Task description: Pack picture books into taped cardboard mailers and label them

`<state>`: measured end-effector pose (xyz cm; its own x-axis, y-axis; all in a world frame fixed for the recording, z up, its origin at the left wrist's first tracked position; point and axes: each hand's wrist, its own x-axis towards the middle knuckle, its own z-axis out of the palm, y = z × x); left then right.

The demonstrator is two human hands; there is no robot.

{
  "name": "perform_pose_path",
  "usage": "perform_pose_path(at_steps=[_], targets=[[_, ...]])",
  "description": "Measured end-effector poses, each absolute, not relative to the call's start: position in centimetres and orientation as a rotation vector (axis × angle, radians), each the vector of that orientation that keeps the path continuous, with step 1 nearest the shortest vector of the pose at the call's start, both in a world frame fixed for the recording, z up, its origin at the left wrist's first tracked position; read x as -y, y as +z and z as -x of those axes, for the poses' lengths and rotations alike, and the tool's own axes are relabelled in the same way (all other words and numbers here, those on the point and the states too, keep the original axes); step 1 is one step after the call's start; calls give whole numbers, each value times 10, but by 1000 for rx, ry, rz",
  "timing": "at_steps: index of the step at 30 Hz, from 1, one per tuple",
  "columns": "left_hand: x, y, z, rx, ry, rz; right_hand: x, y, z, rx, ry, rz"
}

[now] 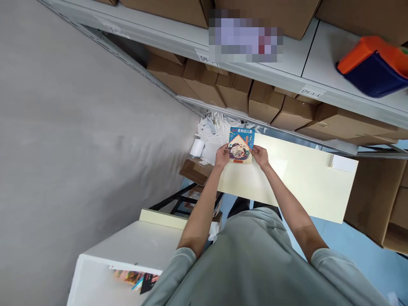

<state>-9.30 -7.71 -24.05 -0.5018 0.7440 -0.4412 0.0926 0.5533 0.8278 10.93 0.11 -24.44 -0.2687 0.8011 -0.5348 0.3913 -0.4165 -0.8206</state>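
Observation:
A small book (241, 145) with a blue cover, a picture of a house and Chinese characters faces up between my two hands. My left hand (222, 155) pinches its left edge. On the opposite side, my right hand (260, 156) grips the right edge. Both hands are over the left end of a pale yellow table (306, 180). Whether the book touches the tabletop I cannot tell.
Shredded white paper (212, 127) is heaped behind the table's left end. Cardboard boxes (234, 91) line the shelf ahead. A white stack (343, 163) lies at the table's right end, beside a large open carton (371, 195). A grey wall (95, 127) rises on the left.

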Motion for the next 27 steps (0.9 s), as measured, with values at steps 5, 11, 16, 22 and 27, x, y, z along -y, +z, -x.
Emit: perform_pose_path(at_steps=[5, 11, 16, 22, 27], targets=[[66, -251, 99, -2039, 941, -674, -3, -252, -97, 1541, 1635, 1774], [76, -254, 102, -2087, 912, -669, 16, -248, -119, 1496, 1618, 1676], [127, -257, 113, -2235, 693, -677, 67, -238, -214, 1388, 1172, 1944], [177, -256, 108, -2297, 411, -724, 114, -237, -273, 1327, 896, 2377], [178, -250, 102, -2336, 295, -802, 112, -242, -249, 1432, 883, 2438]])
